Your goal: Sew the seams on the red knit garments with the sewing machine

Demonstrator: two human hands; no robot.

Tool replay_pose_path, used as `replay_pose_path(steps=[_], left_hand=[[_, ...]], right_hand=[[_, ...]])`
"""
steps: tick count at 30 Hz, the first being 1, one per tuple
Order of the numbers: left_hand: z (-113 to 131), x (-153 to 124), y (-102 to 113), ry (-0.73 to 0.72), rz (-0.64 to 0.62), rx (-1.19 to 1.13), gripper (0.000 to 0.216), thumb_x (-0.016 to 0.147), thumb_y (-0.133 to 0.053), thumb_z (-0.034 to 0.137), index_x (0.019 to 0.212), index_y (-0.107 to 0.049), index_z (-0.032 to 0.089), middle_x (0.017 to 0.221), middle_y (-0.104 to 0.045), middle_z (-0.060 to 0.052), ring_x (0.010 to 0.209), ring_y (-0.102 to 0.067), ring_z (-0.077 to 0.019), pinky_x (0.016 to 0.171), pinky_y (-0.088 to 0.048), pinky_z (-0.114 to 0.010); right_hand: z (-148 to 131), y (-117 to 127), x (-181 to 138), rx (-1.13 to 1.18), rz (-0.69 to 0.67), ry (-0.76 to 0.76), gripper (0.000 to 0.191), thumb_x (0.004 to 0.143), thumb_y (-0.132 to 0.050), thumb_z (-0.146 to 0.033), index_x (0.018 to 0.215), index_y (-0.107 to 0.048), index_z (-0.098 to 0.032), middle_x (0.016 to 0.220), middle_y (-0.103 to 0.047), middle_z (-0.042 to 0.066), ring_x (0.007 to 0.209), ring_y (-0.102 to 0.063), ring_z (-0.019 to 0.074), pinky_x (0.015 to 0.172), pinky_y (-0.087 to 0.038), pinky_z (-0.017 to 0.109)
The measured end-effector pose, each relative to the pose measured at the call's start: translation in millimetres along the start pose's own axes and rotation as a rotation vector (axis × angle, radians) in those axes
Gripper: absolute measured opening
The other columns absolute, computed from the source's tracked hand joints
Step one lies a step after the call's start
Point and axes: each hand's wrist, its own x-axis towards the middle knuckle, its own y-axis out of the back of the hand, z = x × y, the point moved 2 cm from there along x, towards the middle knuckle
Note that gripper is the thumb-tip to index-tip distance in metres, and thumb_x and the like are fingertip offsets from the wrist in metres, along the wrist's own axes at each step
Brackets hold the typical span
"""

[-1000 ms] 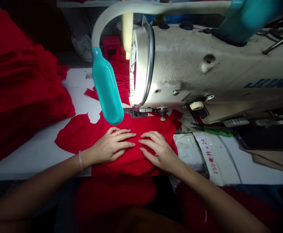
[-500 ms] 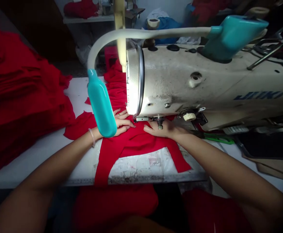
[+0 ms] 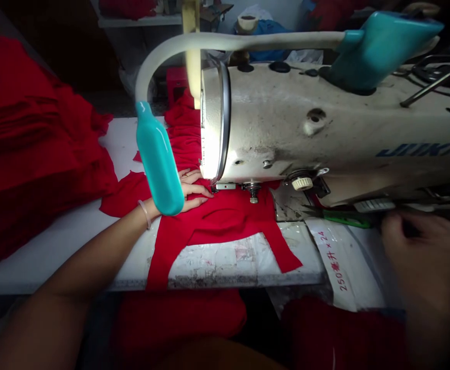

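My left hand (image 3: 192, 191) lies flat on a red fabric piece (image 3: 225, 218), fingers stretched out beside the needle area of the sewing machine (image 3: 286, 123). The lamp head partly covers the back of that hand. The fabric runs under the machine head, with two strips reaching toward the table's front edge. My right hand (image 3: 421, 246) is off the cloth at the far right, blurred and partly in shadow, near green-handled scissors (image 3: 348, 218). Its thumb and fingers curve around a dark gap; whether anything is in them does not show.
A turquoise lamp (image 3: 159, 164) on a bent pale neck hangs in front of the machine head. Stacked red fabric (image 3: 35, 154) fills the left side of the white table (image 3: 82, 241). A white printed sheet (image 3: 336, 262) lies at the right, beneath the scissors.
My right hand has left the fabric and moved right, past the scissors, uncovering the printed sheet. My left hand stays on the cloth. The view has shifted slightly.
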Motion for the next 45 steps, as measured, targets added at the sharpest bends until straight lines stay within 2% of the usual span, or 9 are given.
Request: replay_pose_path(steps=[6, 11, 15, 19, 22, 26, 32, 38, 45], left_hand=[[7, -5, 2, -0.086, 0.034, 0.028, 0.032, 0.099, -0.047, 0.032, 0.115, -0.074, 0.023, 0.106, -0.064, -0.009, 0.105, -0.059, -0.0224, 0.101, -0.041, -0.040], [2, -4, 2, -0.094, 0.062, 0.002, 0.031, 0.100, -0.046, 0.030, 0.114, -0.072, 0.021, 0.109, -0.068, -0.008, 0.103, -0.061, -0.0204, 0.101, -0.042, -0.039], [-4, -2, 1, -0.059, 0.110, 0.023, 0.030, 0.097, -0.049, 0.029, 0.114, -0.073, 0.020, 0.114, -0.068, -0.008, 0.108, -0.061, -0.0219, 0.103, -0.042, -0.040], [9, -10, -7, 0.127, 0.131, 0.011, 0.035, 0.099, -0.046, 0.032, 0.122, -0.069, 0.019, 0.114, -0.067, -0.009, 0.109, -0.061, -0.0232, 0.101, -0.046, -0.040], [32, -16, -11, 0.254, 0.055, 0.020, 0.044, 0.103, -0.036, 0.034, 0.136, -0.058, 0.015, 0.116, -0.067, -0.011, 0.105, -0.064, -0.0220, 0.094, -0.051, -0.036], [56, -14, -11, 0.165, -0.197, 0.109, 0.038, 0.102, -0.038, 0.031, 0.119, -0.067, 0.013, 0.111, -0.069, -0.014, 0.093, -0.067, -0.0230, 0.079, -0.055, -0.034], [64, -20, -17, 0.007, 0.035, 0.325, 0.033, 0.102, -0.041, 0.022, 0.123, -0.063, 0.010, 0.131, -0.062, -0.015, 0.121, -0.055, -0.0295, 0.099, -0.046, -0.044], [61, -24, -22, 0.136, 0.042, 0.217, 0.033, 0.102, -0.043, 0.028, 0.125, -0.058, 0.011, 0.142, -0.055, -0.015, 0.126, -0.051, -0.0289, 0.102, -0.044, -0.046], [64, -29, -21, 0.095, 0.048, 0.183, 0.026, 0.102, -0.040, 0.025, 0.118, -0.059, 0.015, 0.138, -0.059, -0.012, 0.124, -0.051, -0.0273, 0.100, -0.043, -0.046]], right_hand=[[-32, 22, 2, -0.002, -0.019, 0.016, 0.056, 0.100, -0.033, -0.048, 0.111, -0.073, -0.012, 0.096, -0.072, 0.022, 0.095, -0.070, 0.0350, 0.071, -0.052, 0.046], [-94, 45, -8, 0.082, 0.246, 0.113, 0.035, 0.098, -0.044, -0.039, 0.104, -0.073, -0.020, 0.084, -0.071, 0.020, 0.089, -0.069, 0.0365, 0.077, -0.052, 0.055], [-210, 44, -17, 0.659, -0.068, 0.309, 0.031, 0.095, -0.054, -0.021, 0.124, -0.063, -0.023, 0.114, -0.069, 0.011, 0.106, -0.065, 0.0245, 0.094, -0.055, 0.044], [-278, 15, -3, 0.677, -0.503, 0.607, 0.044, 0.101, -0.044, -0.039, 0.137, -0.055, -0.017, 0.141, -0.055, 0.014, 0.134, -0.049, 0.0282, 0.104, -0.047, 0.051], [-271, -10, 22, 0.584, -0.597, 0.596, 0.040, 0.103, -0.036, -0.038, 0.109, -0.070, -0.019, 0.121, -0.067, 0.012, 0.115, -0.061, 0.0268, 0.099, -0.048, 0.049], [-255, -26, 38, 0.438, -0.440, 0.476, 0.039, 0.100, -0.041, -0.038, 0.092, -0.071, -0.016, 0.092, -0.071, 0.015, 0.096, -0.066, 0.0280, 0.097, -0.047, 0.048], [-276, -32, 20, 0.538, -0.524, 0.573, 0.050, 0.094, -0.046, -0.032, 0.139, -0.050, -0.010, 0.144, -0.051, 0.016, 0.133, -0.048, 0.0304, 0.111, -0.040, 0.047], [-273, -50, 33, 0.475, -0.771, 0.580, 0.061, 0.093, -0.045, -0.036, 0.147, -0.041, -0.008, 0.146, -0.049, 0.018, 0.135, -0.045, 0.0329, 0.117, -0.030, 0.053], [-270, -23, 10, 0.589, -0.463, 0.711, 0.041, 0.092, -0.046, -0.020, 0.130, -0.062, -0.013, 0.139, -0.057, 0.014, 0.134, -0.048, 0.0285, 0.113, -0.037, 0.052]])
